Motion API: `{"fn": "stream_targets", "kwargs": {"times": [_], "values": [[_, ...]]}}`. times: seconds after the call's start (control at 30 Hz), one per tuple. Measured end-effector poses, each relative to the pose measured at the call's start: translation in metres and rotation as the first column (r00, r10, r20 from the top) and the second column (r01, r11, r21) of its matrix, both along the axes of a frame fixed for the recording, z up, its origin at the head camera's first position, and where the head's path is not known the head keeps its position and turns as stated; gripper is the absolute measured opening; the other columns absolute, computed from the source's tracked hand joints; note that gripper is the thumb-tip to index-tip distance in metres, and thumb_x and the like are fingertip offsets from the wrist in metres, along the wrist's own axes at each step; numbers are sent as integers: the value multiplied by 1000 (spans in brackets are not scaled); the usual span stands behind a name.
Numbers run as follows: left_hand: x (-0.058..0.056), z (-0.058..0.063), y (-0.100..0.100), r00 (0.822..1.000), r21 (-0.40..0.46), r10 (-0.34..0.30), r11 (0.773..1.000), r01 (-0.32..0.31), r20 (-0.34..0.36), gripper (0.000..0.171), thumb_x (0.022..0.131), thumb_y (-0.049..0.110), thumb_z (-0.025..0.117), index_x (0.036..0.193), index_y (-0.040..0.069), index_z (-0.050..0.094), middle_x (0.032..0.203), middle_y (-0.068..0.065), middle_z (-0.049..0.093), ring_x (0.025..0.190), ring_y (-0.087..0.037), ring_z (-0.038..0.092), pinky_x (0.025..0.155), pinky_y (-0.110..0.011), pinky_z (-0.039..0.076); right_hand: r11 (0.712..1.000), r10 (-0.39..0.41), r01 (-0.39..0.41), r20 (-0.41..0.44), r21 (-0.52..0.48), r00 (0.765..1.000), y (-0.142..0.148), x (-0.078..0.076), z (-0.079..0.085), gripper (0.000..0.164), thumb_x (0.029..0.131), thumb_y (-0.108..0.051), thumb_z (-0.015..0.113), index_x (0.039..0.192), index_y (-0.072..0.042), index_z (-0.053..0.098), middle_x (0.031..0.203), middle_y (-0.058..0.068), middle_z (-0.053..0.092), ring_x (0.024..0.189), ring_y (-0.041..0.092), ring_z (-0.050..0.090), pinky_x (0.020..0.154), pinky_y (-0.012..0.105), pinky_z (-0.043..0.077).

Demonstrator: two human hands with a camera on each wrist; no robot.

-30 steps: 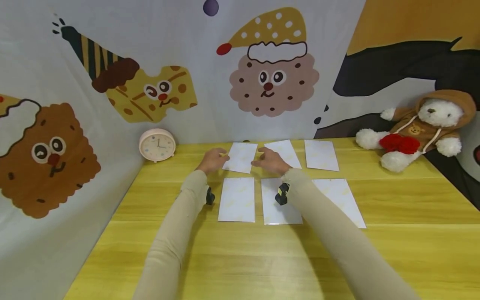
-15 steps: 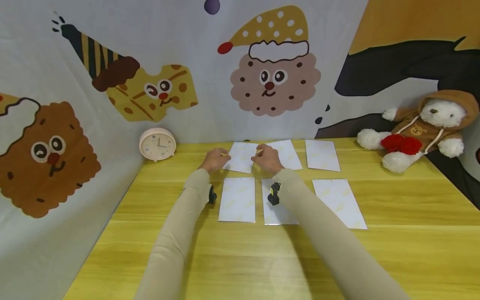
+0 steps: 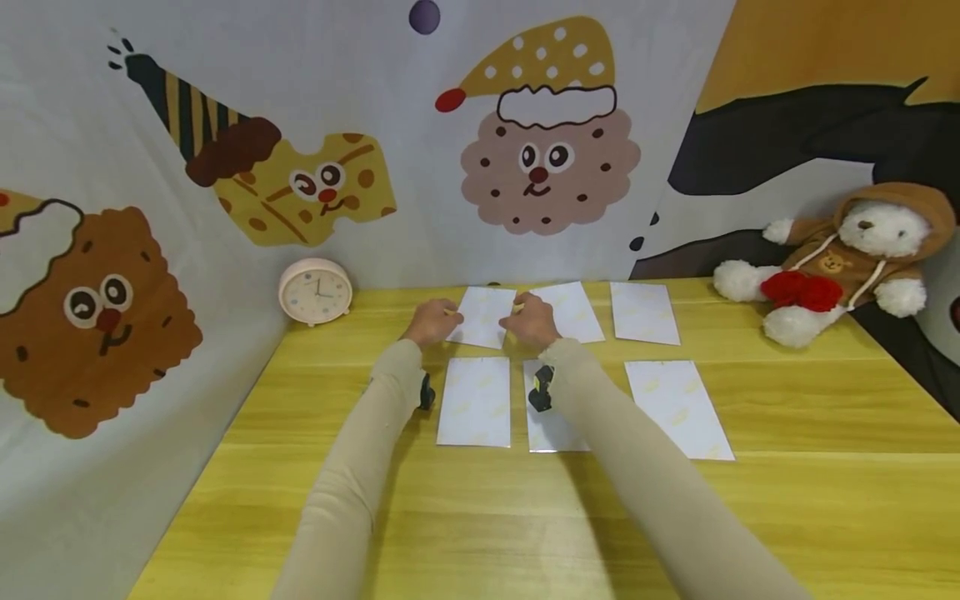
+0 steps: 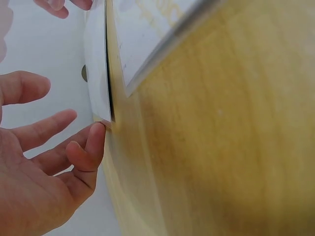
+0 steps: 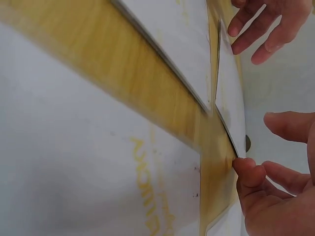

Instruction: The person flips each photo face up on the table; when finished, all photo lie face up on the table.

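Note:
Between my hands, a white card with pale yellow print lies in the back row, at its left end. My left hand is at the card's left edge; in the left wrist view its lower fingertips touch the card's near corner, while the upper fingers are spread apart. On the opposite edge is my right hand, with fingertips touching the card's corner in the right wrist view. Neither thumb presses on the card's face. A second back-row card lies tilted, partly behind my right hand.
Another card ends the back row. Three cards form the front row: left, middle, partly under my right forearm, and right. A pink clock and a plush bear stand on the wooden table.
Both hands have closed in slightly towards the left back card, the right one moving left and the left one a little right. The cards show no clear movement.

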State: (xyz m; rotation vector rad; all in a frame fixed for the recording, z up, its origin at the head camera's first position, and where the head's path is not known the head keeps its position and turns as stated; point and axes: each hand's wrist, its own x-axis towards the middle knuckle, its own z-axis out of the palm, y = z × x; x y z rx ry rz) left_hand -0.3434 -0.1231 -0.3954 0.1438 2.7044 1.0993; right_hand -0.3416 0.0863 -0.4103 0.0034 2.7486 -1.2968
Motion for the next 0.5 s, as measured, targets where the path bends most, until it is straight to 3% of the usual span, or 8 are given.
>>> {"fn": "stream_targets", "kwargs": {"times": [0.23, 0.5], "values": [[1, -2, 2, 1000, 3, 19, 1000, -19, -9, 49, 102, 28, 50, 144, 2, 51, 148, -20, 51, 137, -36, 49, 111, -51, 44, 999, -15, 16, 10, -31, 1000, -3, 5, 1, 61, 91, -23, 70, 142, 1, 47, 134, 22, 61, 121, 34, 61, 100, 43, 52], [-4, -5, 4, 998, 26, 62, 998, -62, -7, 45, 100, 30, 53, 137, 5, 57, 144, -18, 55, 132, -34, 53, 108, -49, 47, 998, -28, 29, 17, -57, 999, -3, 0, -2, 64, 89, -25, 73, 142, -1, 46, 134, 21, 61, 122, 34, 60, 101, 45, 51]]}}
